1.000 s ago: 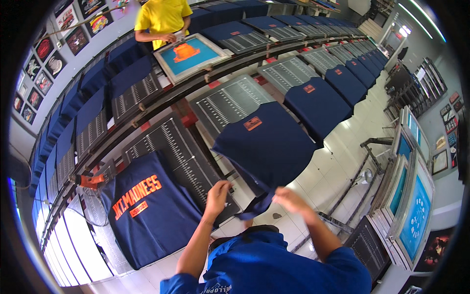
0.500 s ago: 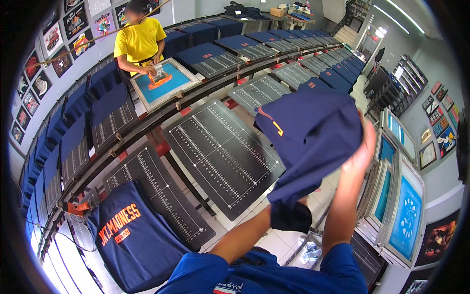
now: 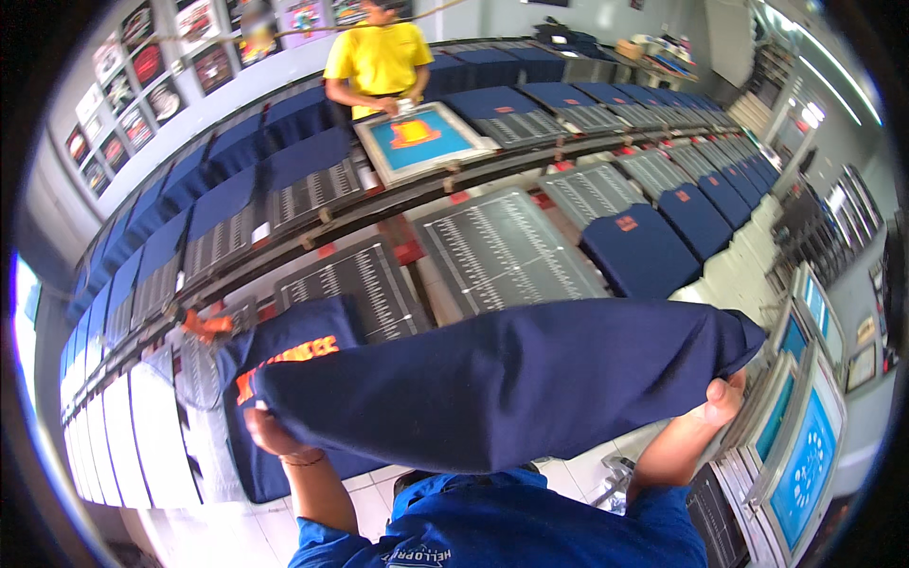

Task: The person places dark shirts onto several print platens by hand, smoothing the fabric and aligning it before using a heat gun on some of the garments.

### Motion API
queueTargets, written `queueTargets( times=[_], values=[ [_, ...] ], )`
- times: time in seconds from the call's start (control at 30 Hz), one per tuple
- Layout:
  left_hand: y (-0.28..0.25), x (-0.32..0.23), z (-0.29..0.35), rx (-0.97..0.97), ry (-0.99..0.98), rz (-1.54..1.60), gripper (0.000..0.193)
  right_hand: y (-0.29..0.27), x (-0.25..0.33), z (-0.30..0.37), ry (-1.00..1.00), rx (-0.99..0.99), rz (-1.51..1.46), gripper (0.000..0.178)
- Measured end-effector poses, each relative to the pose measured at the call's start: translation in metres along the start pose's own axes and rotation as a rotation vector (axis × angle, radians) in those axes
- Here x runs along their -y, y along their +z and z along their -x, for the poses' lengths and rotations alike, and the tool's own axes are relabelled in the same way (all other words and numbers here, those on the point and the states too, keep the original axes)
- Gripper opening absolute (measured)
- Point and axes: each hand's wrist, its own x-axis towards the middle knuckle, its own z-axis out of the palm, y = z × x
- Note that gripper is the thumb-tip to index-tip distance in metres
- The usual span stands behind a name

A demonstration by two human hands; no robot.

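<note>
Long rack (image 3: 379, 201): both sides are lined with boards (image 3: 317, 192), many dressed with navy shirts (image 3: 649, 260); small orange prints are seen on several, so those look done. Held shirt (image 3: 492, 379) is off the boards, spread in the air before the torso, partly over the lettered shirt (image 3: 327, 320); no print is visible on it, so its stage can't be judged. Framed screen (image 3: 437, 165) is attended by a co-worker in yellow (image 3: 379, 62), orange ink (image 3: 414, 133) lying inside its rim; work there is judged unfinished. Tan box (image 3: 627, 48), far end: contents can't be made out. Left hand (image 3: 270, 431): grip closed on the held shirt's left end; right hand (image 3: 722, 401): same, right end.
</note>
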Motion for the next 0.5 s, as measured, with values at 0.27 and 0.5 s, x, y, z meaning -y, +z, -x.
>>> queueTargets(
  times=[0.27,0.5],
  values=[
    [-0.045,-0.216,-0.006,-0.363,0.257,-0.168,0.043,0.228,-0.058,-0.083,0.263,-0.172,-0.152,0.047],
    [-0.186,-0.318,-0.057,-0.439,0.221,-0.389,0.015,0.351,-0.210,-0.146,0.768,0.052,-0.297,0.020]
  ],
)
